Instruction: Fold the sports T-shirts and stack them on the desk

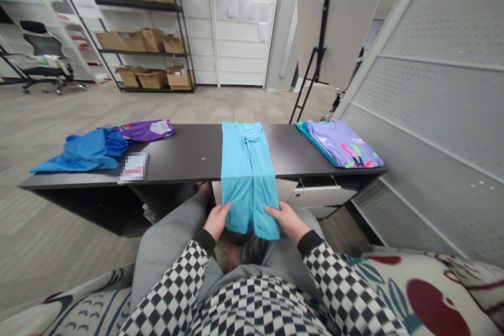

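A light blue shirt (248, 163), folded into a long narrow strip, lies across the dark tabletop (189, 160). Its collar end is at the far edge, and its near end hangs over the front edge toward my lap. My left hand (218, 221) pinches the hanging part at its left side, thumb on top. On the opposite side my right hand (289, 220) grips the cloth the same way, its fingers partly hidden beneath.
At the left lie a crumpled blue garment (88, 148), a purple garment (145, 130) and a blurred white packet (134, 167). Folded shirts topped by a lilac one (344, 142) are stacked at the right. Under the top is a white drawer (318, 196); a perforated partition (429, 94) stands to the right.
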Tool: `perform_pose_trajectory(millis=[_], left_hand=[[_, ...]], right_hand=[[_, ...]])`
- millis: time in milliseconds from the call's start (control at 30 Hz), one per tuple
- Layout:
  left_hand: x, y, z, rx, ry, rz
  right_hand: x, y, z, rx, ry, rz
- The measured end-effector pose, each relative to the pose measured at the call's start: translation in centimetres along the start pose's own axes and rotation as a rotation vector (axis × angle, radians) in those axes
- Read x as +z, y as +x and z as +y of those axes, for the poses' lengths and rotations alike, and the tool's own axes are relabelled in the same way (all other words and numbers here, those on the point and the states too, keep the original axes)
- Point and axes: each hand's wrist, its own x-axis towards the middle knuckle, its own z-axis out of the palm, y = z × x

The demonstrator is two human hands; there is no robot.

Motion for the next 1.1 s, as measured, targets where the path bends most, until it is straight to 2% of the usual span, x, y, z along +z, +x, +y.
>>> perform_pose_trajectory(millis=[133, 267, 367, 467, 600, 700, 900, 1000, 1100], left_hand=[[-1.6, -3.3, -1.6, -0.054, -0.078, -0.039], [-1.2, -5.6, -1.7, -0.078, 0.007, -0.138], [-0.5, -7.0, -1.6, -0.071, 0.026, -0.117], [-0.4, -8.9, -1.7, -0.026, -0.025, -0.060], [-0.9, -12.2, -1.5, -0.021, -0.023, -0.051], [-1.1, -14.2, -0.2, 0.050, 0.013, -0.093], [-2.2, -16.1, 4.3, 0.270, 0.467, -0.183], [-3.9, -16.6, 6.7, 0.350, 0.648, -0.285], [-5.7, -16.2, 9.9, 0.507, 0.802, -0.512]], right_hand=[[-0.2, -3.5, 1.8, 0.070, -0.024, 0.001], [0.5, -6.3, 3.8, 0.069, -0.034, 0.019], [1.0, -7.7, 4.4, 0.056, -0.056, 0.070], [1.3, -9.2, 3.9, 0.046, -0.049, 0.136], [1.5, -12.1, 2.5, 0.009, -0.066, 0.188], [1.4, -14.2, 1.2, -0.055, -0.199, 0.183], [0.4, -16.2, -2.3, -0.230, -0.526, 0.090], [-0.3, -16.9, -5.5, -0.282, -0.642, -0.028], [-1.0, -17.3, -9.5, -0.289, -0.799, -0.243]])
